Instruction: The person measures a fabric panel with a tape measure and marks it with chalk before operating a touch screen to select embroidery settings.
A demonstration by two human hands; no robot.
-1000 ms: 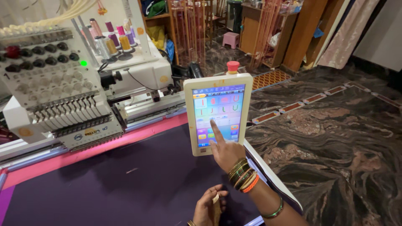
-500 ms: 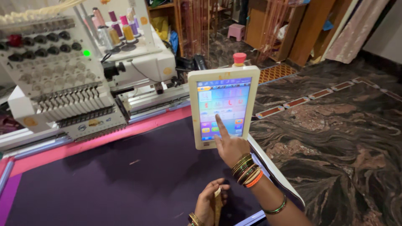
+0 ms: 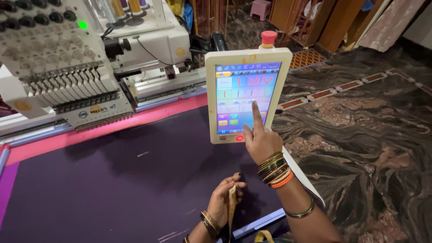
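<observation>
A cream-framed touch panel [image 3: 246, 94] stands upright at the right side of an embroidery machine bed, its screen lit with coloured buttons. My right hand [image 3: 260, 137] points up at it, the index fingertip touching the screen near its middle, the other fingers curled. Bangles ring that wrist. My left hand [image 3: 225, 199] rests low on the dark purple fabric [image 3: 126, 180] and pinches a narrow yellowish measuring tape [image 3: 231, 204] that hangs down toward me.
The white multi-needle embroidery head [image 3: 63, 67] with a green light sits at the upper left, thread cones above it. A pink fabric strip [image 3: 112, 128] borders the purple cloth. A red knob [image 3: 269, 38] tops the panel. Marbled brown floor [image 3: 369, 135] lies right; wooden furniture stands behind.
The view has shifted closer to the panel. The screen shows a different layout than a second ago. My right fingertip stays on the screen; my left hand keeps hold of the tape.
</observation>
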